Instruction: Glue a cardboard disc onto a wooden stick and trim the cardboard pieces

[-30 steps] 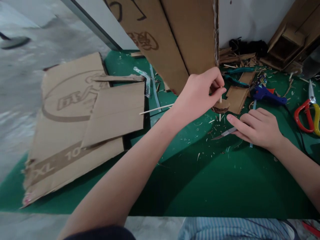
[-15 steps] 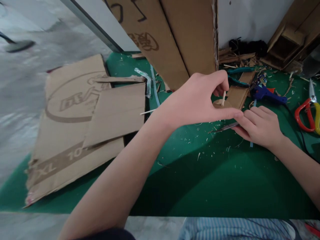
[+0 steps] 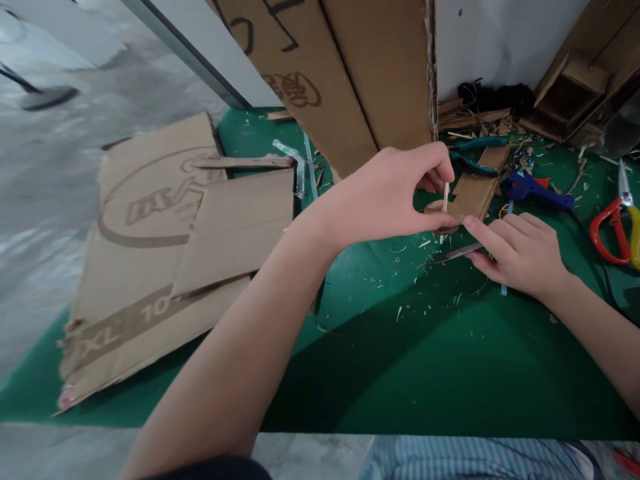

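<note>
My left hand (image 3: 395, 193) is closed on a small round cardboard disc (image 3: 453, 211). A thin pale wooden stick (image 3: 446, 197) stands upright through the disc, its top near my curled index finger. My right hand (image 3: 520, 253) is closed around a craft knife (image 3: 463, 251), whose blade points left, low over the table. My right index finger reaches to the disc's right edge. Behind both hands lies a cardboard strip (image 3: 477, 190).
Large cardboard sheets (image 3: 145, 267) cover the green table's left side (image 3: 360, 373). A tall cardboard box (image 3: 390, 73) stands behind. Teal-handled pliers (image 3: 480, 155), a blue glue gun (image 3: 537, 190) and red-and-yellow-handled scissors (image 3: 617, 227) lie at right among scraps.
My left thumb has drawn back from my right fingers and now lies against the disc. More of the disc and the knife shows. The view has shifted slightly.
</note>
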`<state>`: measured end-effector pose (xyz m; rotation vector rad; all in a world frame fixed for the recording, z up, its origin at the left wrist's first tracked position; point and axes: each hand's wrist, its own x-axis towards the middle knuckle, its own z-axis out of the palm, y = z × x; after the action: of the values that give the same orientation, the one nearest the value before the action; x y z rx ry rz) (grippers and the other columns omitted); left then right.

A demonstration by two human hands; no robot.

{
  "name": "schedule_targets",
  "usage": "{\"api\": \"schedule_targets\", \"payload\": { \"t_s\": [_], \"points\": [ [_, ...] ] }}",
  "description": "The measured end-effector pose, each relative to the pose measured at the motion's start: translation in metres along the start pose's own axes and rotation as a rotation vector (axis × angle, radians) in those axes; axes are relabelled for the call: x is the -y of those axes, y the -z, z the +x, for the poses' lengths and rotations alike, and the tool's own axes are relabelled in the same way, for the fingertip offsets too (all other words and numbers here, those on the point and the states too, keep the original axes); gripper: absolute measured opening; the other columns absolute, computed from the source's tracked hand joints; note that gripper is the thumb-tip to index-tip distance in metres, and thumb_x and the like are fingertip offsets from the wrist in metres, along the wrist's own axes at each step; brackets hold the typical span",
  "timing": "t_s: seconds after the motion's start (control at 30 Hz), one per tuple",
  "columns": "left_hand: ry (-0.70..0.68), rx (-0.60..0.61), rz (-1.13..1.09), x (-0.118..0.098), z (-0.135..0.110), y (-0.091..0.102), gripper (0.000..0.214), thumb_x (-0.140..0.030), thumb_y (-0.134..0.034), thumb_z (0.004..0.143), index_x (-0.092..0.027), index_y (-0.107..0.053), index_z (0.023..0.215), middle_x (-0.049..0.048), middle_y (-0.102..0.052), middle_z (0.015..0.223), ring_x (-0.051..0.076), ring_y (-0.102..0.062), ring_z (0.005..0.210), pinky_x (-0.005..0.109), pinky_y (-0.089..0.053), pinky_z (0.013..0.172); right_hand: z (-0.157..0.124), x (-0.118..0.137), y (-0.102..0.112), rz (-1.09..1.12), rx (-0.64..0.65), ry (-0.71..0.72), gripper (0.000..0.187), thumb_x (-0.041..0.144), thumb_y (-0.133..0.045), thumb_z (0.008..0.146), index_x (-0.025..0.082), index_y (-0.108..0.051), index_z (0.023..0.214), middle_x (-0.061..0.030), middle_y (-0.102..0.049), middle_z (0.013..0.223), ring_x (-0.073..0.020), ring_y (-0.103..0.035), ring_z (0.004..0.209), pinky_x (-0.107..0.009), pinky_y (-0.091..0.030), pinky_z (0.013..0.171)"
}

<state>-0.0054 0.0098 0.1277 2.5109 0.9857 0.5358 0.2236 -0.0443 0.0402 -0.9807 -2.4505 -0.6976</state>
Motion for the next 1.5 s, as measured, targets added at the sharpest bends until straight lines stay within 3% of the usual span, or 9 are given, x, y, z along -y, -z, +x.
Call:
{"api": "schedule_targets", "payload": {
  "t_s": [0.17, 0.33, 0.53, 0.93, 1.3, 1.5],
  "points": [
    [0.092, -0.066, -0.029, 0.003, 0.002, -0.005, 0.013, -0.031, -0.063, 0.084, -0.022, -0.060, 0.092, 0.0003, -0.068, 0.091, 0.019, -0.065, 0.090, 0.030, -0.051, 0.079, 0.000, -0.002, 0.003, 0.023, 0.077, -0.072, 0.030, 0.039, -0.043, 0.095, 0.018, -0.064, 0.099, -0.0023, -0.061, 0.070, -0.0141, -0.050, 0.064, -0.028, -0.028, 0.058],
    [0.162, -0.152, -0.073, 0.008, 0.004, -0.011, 0.008, -0.026, -0.061, 0.085, -0.020, -0.061, 0.089, 0.0019, -0.069, 0.089, 0.018, -0.065, 0.087, 0.030, -0.051, 0.077, 0.000, -0.004, 0.004, 0.002, 0.151, -0.083, 0.038, 0.040, -0.042, 0.095, 0.017, -0.062, 0.072, -0.0009, -0.055, 0.057, -0.0122, -0.048, 0.056, -0.028, -0.022, 0.052],
    [0.176, -0.153, -0.091, 0.006, 0.006, -0.014, 0.011, -0.025, -0.059, 0.084, -0.021, -0.061, 0.095, 0.0021, -0.070, 0.087, 0.018, -0.066, 0.086, 0.029, -0.051, 0.074, 0.006, 0.004, -0.002, -0.074, 0.296, -0.164, 0.044, 0.041, -0.037, 0.097, 0.015, -0.066, 0.077, -0.0042, -0.061, 0.062, -0.0137, -0.051, 0.056, -0.030, -0.017, 0.052],
    [0.187, -0.178, -0.072, 0.010, 0.007, -0.016, 0.007, -0.024, -0.059, 0.084, -0.021, -0.062, 0.090, 0.0014, -0.070, 0.087, 0.019, -0.067, 0.087, 0.032, -0.051, 0.078, 0.010, 0.010, 0.003, -0.099, 0.377, -0.246, 0.049, 0.042, -0.031, 0.100, 0.016, -0.064, 0.075, -0.0029, -0.059, 0.056, -0.0126, -0.048, 0.051, -0.029, -0.011, 0.052],
    [0.194, -0.194, -0.082, 0.009, 0.007, -0.017, 0.006, -0.023, -0.059, 0.083, -0.021, -0.062, 0.088, 0.0013, -0.071, 0.088, 0.018, -0.067, 0.087, 0.030, -0.051, 0.076, 0.007, 0.011, 0.002, -0.115, 0.389, -0.263, 0.049, 0.043, -0.030, 0.100, 0.016, -0.064, 0.078, -0.0033, -0.061, 0.058, -0.0121, -0.050, 0.050, -0.029, -0.011, 0.051],
    [0.210, -0.201, -0.078, 0.008, 0.007, -0.017, 0.005, -0.023, -0.059, 0.083, -0.021, -0.062, 0.087, 0.0018, -0.072, 0.088, 0.019, -0.067, 0.087, 0.032, -0.051, 0.077, 0.008, 0.011, 0.005, -0.094, 0.469, -0.225, 0.047, 0.042, -0.031, 0.100, 0.016, -0.064, 0.078, -0.0022, -0.059, 0.054, -0.0126, -0.049, 0.047, -0.029, -0.009, 0.051]
  ]
}}
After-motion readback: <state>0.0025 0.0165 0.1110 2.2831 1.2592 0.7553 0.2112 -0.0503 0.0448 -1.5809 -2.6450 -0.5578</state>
